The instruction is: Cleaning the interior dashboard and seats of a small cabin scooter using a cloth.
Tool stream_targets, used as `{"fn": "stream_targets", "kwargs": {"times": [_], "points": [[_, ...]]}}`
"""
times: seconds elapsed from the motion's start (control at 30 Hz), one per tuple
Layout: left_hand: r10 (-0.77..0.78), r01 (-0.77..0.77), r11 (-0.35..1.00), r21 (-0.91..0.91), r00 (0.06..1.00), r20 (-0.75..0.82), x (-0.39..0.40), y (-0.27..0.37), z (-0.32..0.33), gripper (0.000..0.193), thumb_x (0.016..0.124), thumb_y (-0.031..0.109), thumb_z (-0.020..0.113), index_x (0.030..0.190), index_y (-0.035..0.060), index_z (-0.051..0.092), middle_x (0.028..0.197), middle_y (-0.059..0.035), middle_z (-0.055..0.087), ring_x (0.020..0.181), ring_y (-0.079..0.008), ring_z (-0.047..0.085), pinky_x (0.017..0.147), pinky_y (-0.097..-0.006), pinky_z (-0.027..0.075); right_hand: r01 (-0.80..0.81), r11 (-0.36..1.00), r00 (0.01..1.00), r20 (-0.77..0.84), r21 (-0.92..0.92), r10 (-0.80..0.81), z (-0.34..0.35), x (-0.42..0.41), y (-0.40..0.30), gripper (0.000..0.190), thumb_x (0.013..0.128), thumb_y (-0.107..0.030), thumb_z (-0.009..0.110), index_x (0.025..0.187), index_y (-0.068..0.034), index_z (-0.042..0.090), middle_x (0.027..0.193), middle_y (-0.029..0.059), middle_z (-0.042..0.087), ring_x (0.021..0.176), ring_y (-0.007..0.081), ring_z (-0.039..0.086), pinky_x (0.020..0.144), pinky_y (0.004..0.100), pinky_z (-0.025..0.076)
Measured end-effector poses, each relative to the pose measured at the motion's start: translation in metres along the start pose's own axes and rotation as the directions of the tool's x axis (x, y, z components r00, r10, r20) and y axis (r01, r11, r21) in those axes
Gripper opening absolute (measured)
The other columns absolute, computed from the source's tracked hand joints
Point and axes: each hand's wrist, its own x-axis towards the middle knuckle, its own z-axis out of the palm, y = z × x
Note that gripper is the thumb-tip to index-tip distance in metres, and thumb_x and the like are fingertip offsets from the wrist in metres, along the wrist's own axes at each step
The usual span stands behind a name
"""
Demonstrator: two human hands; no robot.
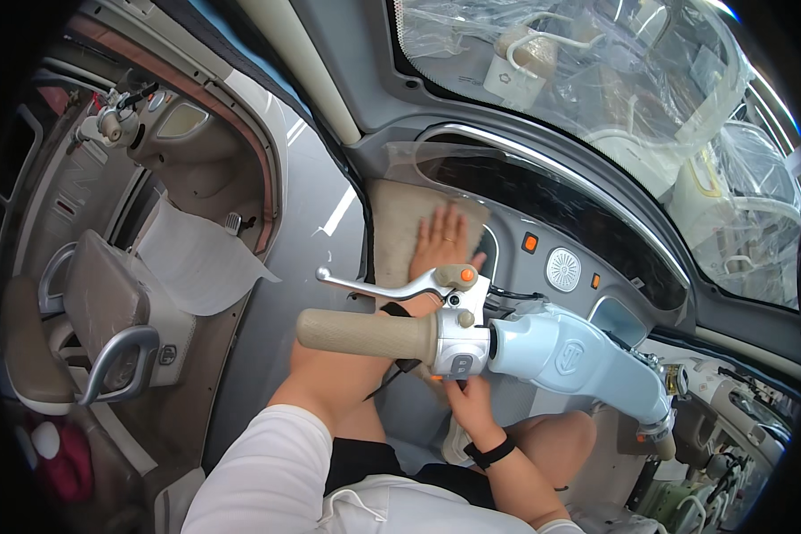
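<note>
My left hand lies flat, fingers apart, on a beige sheet of soft-looking material against the grey front panel of a small vehicle's cabin. The sheet reaches down behind the handlebar. Below the switch housing is my right hand, its fingertips partly hidden by the housing, so whether it holds something cannot be told. Between the two hands runs the beige handlebar grip with a silver brake lever above it. The light-blue handlebar cover extends to the right.
Right of the sheet, the panel carries an orange switch, a round speaker grille and a dark curved display panel. The windshield arches above. At left, another vehicle's cabin shows a padded seat and a white sheet.
</note>
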Motion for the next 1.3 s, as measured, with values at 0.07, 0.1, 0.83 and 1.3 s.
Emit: {"fn": "stream_targets", "kwargs": {"times": [0.07, 0.1, 0.83, 1.3], "points": [[0.134, -0.132, 0.990, -0.046, 0.990, 0.045, -0.004, 0.019, 0.010, 0.067, 0.093, 0.039, 0.053, 0.144, -0.0022, 0.039, 0.156, -0.0220, 0.026, 0.146, -0.0384, 0.021, 0.118, -0.0541, 0.015, -0.020, 1.000, 1.000, -0.013, -0.001, 0.020, -0.001, -0.001, 0.001, 0.019, 0.087, -0.013, 0.065, 0.088, 0.004, 0.057, 0.069, 0.0144, 0.058, 0.060, 0.0245, 0.057, 0.057, 0.0366, 0.045], [0.204, -0.201, 0.978, -0.060, 0.978, 0.042, -0.007, 0.027, 0.015, 0.066, 0.093, 0.038, 0.053, 0.143, -0.0011, 0.039, 0.156, -0.0211, 0.027, 0.145, -0.0375, 0.022, 0.117, -0.0543, 0.016, -0.035, 0.999, 0.999, -0.023, 0.003, 0.035, -0.001, -0.002, 0.001, 0.019, 0.087, -0.013, 0.065, 0.088, 0.004, 0.057, 0.069, 0.0143, 0.059, 0.060, 0.0242, 0.057, 0.058, 0.0362, 0.045], [0.265, 0.093, 0.618, -0.780, 0.910, 0.318, -0.018, -0.007, 0.029, 0.049, 0.086, 0.033, 0.060, 0.131, 0.0132, 0.058, 0.144, -0.0113, 0.047, 0.137, -0.0292, 0.039, 0.109, -0.0541, 0.030, -0.080, 0.996, 0.994, -0.074, -0.028, 0.078, 0.000, -0.007, 0.007, 0.023, 0.089, -0.020, 0.067, 0.085, 0.001, 0.058, 0.065, 0.0135, 0.061, 0.055, 0.0225, 0.057, 0.055, 0.0348, 0.046], [0.004, 0.001, 0.945, 0.327, 1.000, -0.016, -0.040, 0.002, 0.021, 0.098, 0.077, 0.076, 0.053, 0.150, 0.0129, 0.036, 0.159, -0.0233, 0.016, 0.146, -0.0502, 0.009, 0.101, -0.0797, 0.006, -0.039, 0.993, 0.997, -0.077, -0.111, 0.030, -0.006, -0.011, 0.010, 0.024, 0.089, -0.021, 0.066, 0.088, 0.001, 0.057, 0.072, 0.0169, 0.062, 0.061, 0.0284, 0.061, 0.059, 0.0367, 0.047]]}}
